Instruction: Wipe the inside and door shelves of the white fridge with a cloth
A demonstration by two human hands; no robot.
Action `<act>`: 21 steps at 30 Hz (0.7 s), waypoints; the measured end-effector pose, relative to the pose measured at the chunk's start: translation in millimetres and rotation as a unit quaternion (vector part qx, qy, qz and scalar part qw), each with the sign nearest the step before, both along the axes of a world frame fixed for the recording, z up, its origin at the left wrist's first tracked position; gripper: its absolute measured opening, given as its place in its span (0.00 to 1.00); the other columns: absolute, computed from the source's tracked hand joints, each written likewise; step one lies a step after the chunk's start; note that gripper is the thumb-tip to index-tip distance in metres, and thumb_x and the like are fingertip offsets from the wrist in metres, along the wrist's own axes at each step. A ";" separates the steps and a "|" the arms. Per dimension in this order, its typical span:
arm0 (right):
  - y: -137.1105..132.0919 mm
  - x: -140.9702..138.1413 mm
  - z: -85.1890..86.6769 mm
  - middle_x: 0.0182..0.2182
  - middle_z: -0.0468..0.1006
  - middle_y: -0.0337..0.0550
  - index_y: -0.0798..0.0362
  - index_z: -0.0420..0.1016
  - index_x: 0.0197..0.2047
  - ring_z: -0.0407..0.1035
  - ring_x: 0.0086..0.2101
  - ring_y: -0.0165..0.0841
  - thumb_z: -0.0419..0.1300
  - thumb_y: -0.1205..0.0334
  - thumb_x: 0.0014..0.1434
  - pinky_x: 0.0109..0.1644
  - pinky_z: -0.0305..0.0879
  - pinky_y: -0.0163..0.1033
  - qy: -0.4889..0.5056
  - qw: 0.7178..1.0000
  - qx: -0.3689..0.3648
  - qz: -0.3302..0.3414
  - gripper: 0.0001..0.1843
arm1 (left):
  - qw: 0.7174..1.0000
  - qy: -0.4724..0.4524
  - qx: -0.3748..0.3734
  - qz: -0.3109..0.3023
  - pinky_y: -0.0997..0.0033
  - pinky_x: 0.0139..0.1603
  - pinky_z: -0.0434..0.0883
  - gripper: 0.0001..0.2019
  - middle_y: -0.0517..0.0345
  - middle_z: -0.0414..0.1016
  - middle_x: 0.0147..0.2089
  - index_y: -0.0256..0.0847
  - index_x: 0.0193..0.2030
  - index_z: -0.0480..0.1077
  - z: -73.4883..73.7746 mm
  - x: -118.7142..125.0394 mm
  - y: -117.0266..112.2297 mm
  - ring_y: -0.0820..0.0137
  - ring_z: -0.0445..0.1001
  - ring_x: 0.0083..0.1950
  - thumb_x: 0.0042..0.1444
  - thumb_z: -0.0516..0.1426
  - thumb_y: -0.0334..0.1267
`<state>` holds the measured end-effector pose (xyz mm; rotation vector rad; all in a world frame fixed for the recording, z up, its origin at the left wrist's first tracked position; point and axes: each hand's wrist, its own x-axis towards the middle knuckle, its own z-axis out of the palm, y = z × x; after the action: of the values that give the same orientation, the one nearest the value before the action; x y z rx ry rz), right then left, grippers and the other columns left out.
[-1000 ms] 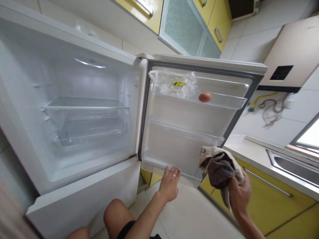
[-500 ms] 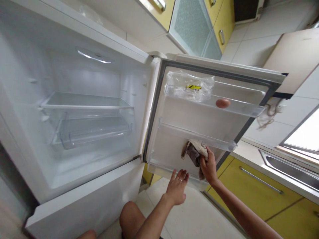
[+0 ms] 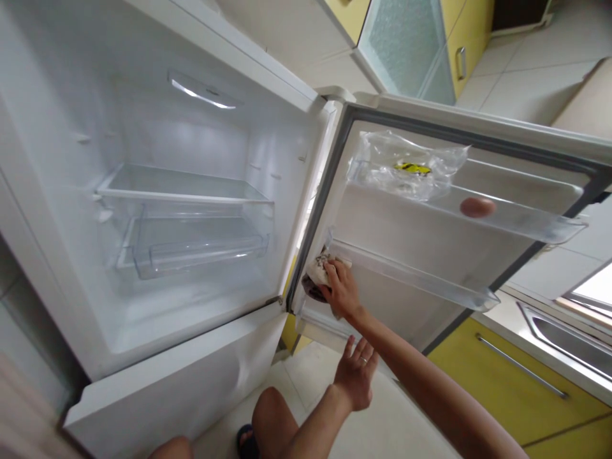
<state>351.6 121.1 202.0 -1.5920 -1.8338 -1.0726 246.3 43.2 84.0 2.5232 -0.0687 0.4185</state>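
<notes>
My right hand (image 3: 343, 290) is closed on a crumpled cloth (image 3: 315, 287), pale with dark patches, and holds it against the inner face of the fridge door (image 3: 406, 242) near the hinge side. The lower clear door shelf (image 3: 411, 268) runs just above and beside that hand. Below my right forearm, my left hand (image 3: 356, 376) has its fingers stretched out, a ring on one of them. Its fingertips are by the door's bottom edge; whether they touch it I cannot tell. Nothing shows in that hand.
On the upper door shelf (image 3: 521, 217) lie a brown egg (image 3: 478, 206) and a clear plastic bag (image 3: 411, 169) with a yellow label. The open fridge compartment (image 3: 176, 143) with a glass shelf (image 3: 186, 185) stands left. Yellow cabinets (image 3: 521, 376) and a sink (image 3: 574, 338) are right.
My right hand has moved the cloth leftward across the door's inner face to its hinge side. My left hand sits slightly lower and further right in view. The camera view has shifted.
</notes>
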 end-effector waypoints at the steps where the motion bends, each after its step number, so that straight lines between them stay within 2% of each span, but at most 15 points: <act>1: 3.0 -3.9 -1.9 0.57 0.71 0.62 0.57 0.64 0.66 0.66 0.58 0.50 0.61 0.52 0.65 0.61 0.71 0.58 0.008 1.000 -0.005 -0.013 0.31 | 1.000 -0.008 -0.006 0.004 0.40 0.81 0.35 0.39 0.37 0.46 0.81 0.30 0.76 0.49 1.5 -0.6 -0.5 0.51 0.41 0.82 0.60 0.53 0.42; 3: 3.3 -8.2 -6.9 0.59 0.69 0.63 0.57 0.64 0.67 0.65 0.59 0.52 0.64 0.50 0.63 0.62 0.70 0.59 0.030 0.998 -0.027 -0.039 0.34 | 1.000 -0.013 -0.015 0.011 0.39 0.81 0.36 0.38 0.37 0.49 0.80 0.31 0.75 0.50 2.6 -0.2 -2.3 0.52 0.43 0.81 0.60 0.53 0.41; 8: -4.9 -9.7 -21.5 0.60 0.69 0.59 0.55 0.66 0.67 0.66 0.58 0.49 0.64 0.63 0.58 0.60 0.70 0.53 0.118 0.973 -0.182 -0.078 0.33 | 0.999 -0.008 -0.032 0.020 0.39 0.81 0.36 0.40 0.39 0.48 0.80 0.31 0.78 0.45 -0.8 6.3 -7.5 0.51 0.43 0.82 0.60 0.52 0.40; 11: -10.7 -10.2 -28.6 0.56 0.73 0.55 0.54 0.69 0.64 0.70 0.54 0.44 0.64 0.67 0.56 0.58 0.72 0.48 0.131 0.951 -0.272 -0.062 0.32 | 0.999 0.000 -0.038 0.027 0.38 0.81 0.37 0.40 0.39 0.46 0.81 0.30 0.78 0.43 -1.1 10.1 -9.7 0.51 0.42 0.82 0.61 0.51 0.40; 13: -18.2 -10.1 -29.2 0.54 0.76 0.52 0.53 0.72 0.61 0.71 0.52 0.42 0.64 0.66 0.56 0.55 0.73 0.46 0.125 0.947 -0.293 -0.044 0.28 | 0.999 0.002 -0.038 0.035 0.37 0.81 0.39 0.39 0.37 0.46 0.80 0.29 0.78 0.43 -1.1 12.4 -11.1 0.50 0.43 0.82 0.62 0.50 0.39; 15: -29.0 -10.2 -24.0 0.53 0.77 0.52 0.52 0.75 0.59 0.73 0.50 0.41 0.62 0.66 0.59 0.52 0.75 0.44 0.111 0.958 -0.263 -0.016 0.23 | 0.998 -0.014 -0.038 0.046 0.37 0.81 0.42 0.39 0.38 0.48 0.80 0.30 0.78 0.44 -2.6 14.7 -12.6 0.50 0.45 0.81 0.62 0.49 0.39; 17: -40.6 -12.3 -11.6 0.51 0.78 0.53 0.53 0.76 0.57 0.75 0.47 0.41 0.60 0.65 0.62 0.47 0.76 0.43 0.071 0.980 -0.185 0.027 0.20 | 0.997 -0.045 -0.037 0.056 0.37 0.81 0.42 0.37 0.41 0.53 0.79 0.33 0.78 0.46 -6.7 17.2 -13.8 0.51 0.49 0.80 0.63 0.49 0.40; 19: -48.9 -18.3 6.7 0.51 0.78 0.55 0.53 0.77 0.57 0.75 0.48 0.42 0.57 0.66 0.65 0.45 0.77 0.43 0.009 0.993 -0.088 0.077 0.19 | 0.994 -0.074 -0.030 0.068 0.39 0.81 0.41 0.35 0.43 0.56 0.78 0.34 0.77 0.51 -12.6 19.6 -14.7 0.53 0.50 0.80 0.64 0.49 0.42; 21: -49.6 -28.9 27.3 0.55 0.77 0.56 0.50 0.76 0.61 0.74 0.54 0.44 0.56 0.67 0.67 0.48 0.77 0.44 -0.050 0.993 -0.029 0.106 0.21 | 0.992 -0.098 -0.015 0.078 0.41 0.82 0.41 0.33 0.44 0.56 0.78 0.33 0.76 0.53 -18.6 21.9 -15.1 0.55 0.49 0.81 0.66 0.47 0.42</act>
<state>322.7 71.5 229.3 -1.3595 -2.0630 -1.0270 268.3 28.1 65.3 2.4596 0.0606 0.7233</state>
